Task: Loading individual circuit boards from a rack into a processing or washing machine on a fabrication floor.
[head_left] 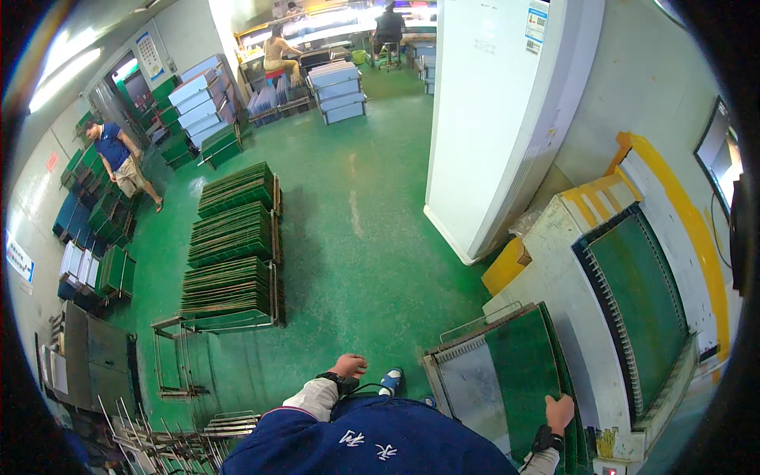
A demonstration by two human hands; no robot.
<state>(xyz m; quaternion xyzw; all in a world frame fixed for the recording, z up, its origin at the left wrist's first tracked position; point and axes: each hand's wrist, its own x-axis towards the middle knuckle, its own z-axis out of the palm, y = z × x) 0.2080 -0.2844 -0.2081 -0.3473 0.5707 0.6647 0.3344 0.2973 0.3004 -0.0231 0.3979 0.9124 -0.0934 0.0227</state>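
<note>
My right hand is closed on the top edge of a green panel, which looks like a thin board. The panel stands in a slotted rack at my right, with more green sheets just beside it and a pale grey divider to its left. My left hand hangs in front of my body with its fingers curled in and nothing visible in them. Beside the rack is a white machine with a green bed lined by toothed strips.
Three rows of upright green panels stand on a metal rack ahead left. A tall white cabinet rises ahead right. Metal rods jut up at lower left. One person walks at far left; others sit at lit benches.
</note>
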